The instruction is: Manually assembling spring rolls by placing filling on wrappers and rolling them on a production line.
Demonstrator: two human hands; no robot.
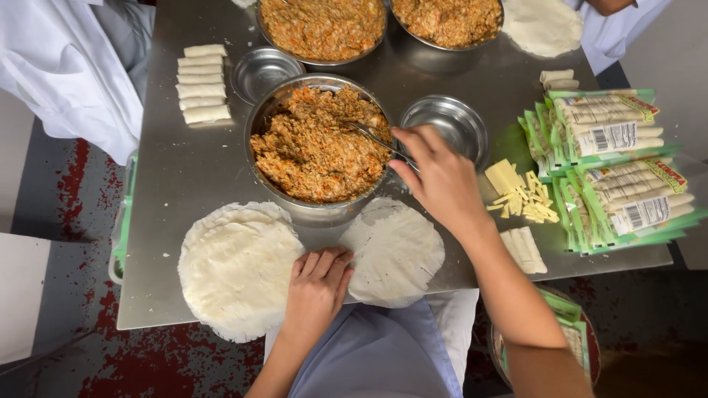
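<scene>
Pinching the thin metal spoon handle [383, 141], fingertips [404, 140] of the right hand [439, 180] closed on it, spoon tip buried in orange-brown minced filling at nine o'clock from the knuckles. Filling heaped in a round steel bowl [318, 206], sitting at the middle of the grey steel table [192, 169]. Pressing flat, left hand [317, 287], fingers together and extended, gripping nothing, tips resting between two white round wrappers: single thin wrapper [394, 254] at two o'clock, thicker wrapper stack [236, 269] at nine o'clock. Spotted at three o'clock from the right hand: pale yellow cheese sticks [520, 195], then green-edged packets [616, 169] beyond. Lined up at ten o'clock from the bowl: finished white rolls [201, 81]. Empty small steel dish [446, 121] just above the right wrist.
</scene>
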